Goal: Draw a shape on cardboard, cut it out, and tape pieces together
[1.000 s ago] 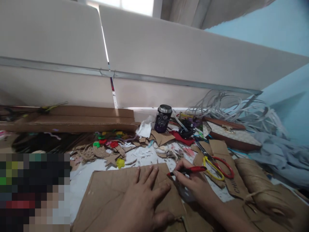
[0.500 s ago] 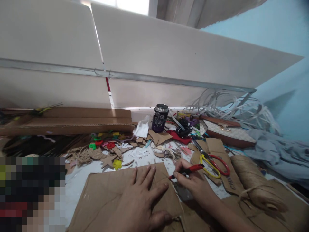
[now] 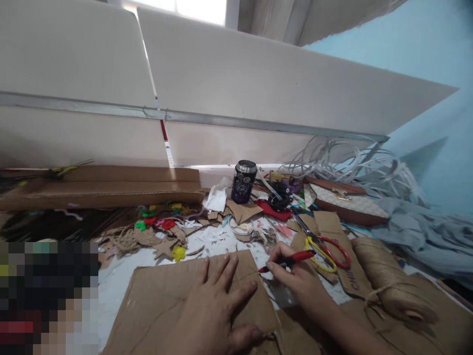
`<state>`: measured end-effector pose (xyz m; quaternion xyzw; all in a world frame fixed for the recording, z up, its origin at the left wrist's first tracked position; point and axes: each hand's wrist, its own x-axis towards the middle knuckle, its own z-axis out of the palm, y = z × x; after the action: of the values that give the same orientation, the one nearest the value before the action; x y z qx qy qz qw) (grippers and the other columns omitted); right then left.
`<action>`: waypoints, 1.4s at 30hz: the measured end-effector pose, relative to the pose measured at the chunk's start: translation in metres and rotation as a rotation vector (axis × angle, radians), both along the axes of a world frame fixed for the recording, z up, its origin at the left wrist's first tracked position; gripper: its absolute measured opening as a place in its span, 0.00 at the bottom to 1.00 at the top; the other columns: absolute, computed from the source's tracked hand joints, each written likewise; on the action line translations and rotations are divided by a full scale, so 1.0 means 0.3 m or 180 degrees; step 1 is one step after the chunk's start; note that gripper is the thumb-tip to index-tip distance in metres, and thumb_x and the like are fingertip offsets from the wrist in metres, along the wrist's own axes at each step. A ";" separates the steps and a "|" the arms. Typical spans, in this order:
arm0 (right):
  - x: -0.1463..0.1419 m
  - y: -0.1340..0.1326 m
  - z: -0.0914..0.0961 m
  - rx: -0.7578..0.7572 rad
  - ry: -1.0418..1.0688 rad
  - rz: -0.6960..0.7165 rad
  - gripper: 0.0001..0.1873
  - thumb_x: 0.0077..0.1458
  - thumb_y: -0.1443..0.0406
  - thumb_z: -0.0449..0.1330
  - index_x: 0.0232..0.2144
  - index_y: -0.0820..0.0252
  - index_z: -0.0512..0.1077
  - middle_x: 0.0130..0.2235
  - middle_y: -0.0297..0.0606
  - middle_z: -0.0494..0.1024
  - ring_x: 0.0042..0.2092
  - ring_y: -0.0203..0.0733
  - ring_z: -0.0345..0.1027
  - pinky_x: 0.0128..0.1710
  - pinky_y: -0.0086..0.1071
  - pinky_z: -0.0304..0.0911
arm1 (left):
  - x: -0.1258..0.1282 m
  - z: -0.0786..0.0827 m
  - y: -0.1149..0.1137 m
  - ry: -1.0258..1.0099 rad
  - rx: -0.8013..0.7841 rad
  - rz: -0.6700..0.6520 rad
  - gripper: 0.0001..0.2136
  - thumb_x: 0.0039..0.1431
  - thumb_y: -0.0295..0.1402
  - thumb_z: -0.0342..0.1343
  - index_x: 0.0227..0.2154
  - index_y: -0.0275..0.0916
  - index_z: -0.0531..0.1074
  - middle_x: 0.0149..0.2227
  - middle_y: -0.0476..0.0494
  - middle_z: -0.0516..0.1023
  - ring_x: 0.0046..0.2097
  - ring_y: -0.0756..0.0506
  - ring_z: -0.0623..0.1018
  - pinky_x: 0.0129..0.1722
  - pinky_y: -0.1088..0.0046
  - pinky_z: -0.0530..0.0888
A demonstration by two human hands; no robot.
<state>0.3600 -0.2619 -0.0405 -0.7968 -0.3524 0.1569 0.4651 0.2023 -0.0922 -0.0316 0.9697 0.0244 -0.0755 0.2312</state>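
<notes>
My left hand (image 3: 218, 301) lies flat with fingers spread on a piece of brown cardboard (image 3: 158, 291), pressing it against the white tabletop. Thin lines run across the cardboard's surface. Pinched in my right hand (image 3: 291, 276) is a red and black pen (image 3: 295, 258), its red tip at the cardboard's right edge. Whether the tip touches the cardboard I cannot tell. Scissors (image 3: 325, 251) with one yellow and one red handle lie just beyond my right hand, partly over another cardboard strip (image 3: 328, 227).
A large spool of twine (image 3: 388, 276) lies at the right. Behind my hands are a dark open jar (image 3: 244, 182), a tape roll (image 3: 241, 227), a cardboard star (image 3: 165, 250) and paper scraps. A handbag (image 3: 343, 202) and grey cloth (image 3: 414, 231) sit at the back right. A long cardboard trough (image 3: 99, 190) is back left.
The view has shifted very slightly. Both hands stay almost in place, and the pen's back end tilts a little to the right.
</notes>
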 end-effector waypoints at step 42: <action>0.009 -0.001 0.001 0.0059 0.0068 0.0104 0.07 0.57 0.61 0.57 0.27 0.53 0.67 0.26 0.29 0.70 0.32 0.44 0.65 0.34 0.36 0.56 | -0.004 -0.016 0.009 -0.0117 -0.0087 -0.0032 0.36 0.58 0.55 0.62 0.68 0.63 0.59 0.75 0.37 0.44 0.74 0.27 0.45 0.68 0.31 0.45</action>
<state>0.3625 -0.2622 -0.0401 -0.7849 -0.3618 0.1696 0.4735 0.2010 -0.0894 -0.0363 0.9678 0.0142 -0.0592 0.2443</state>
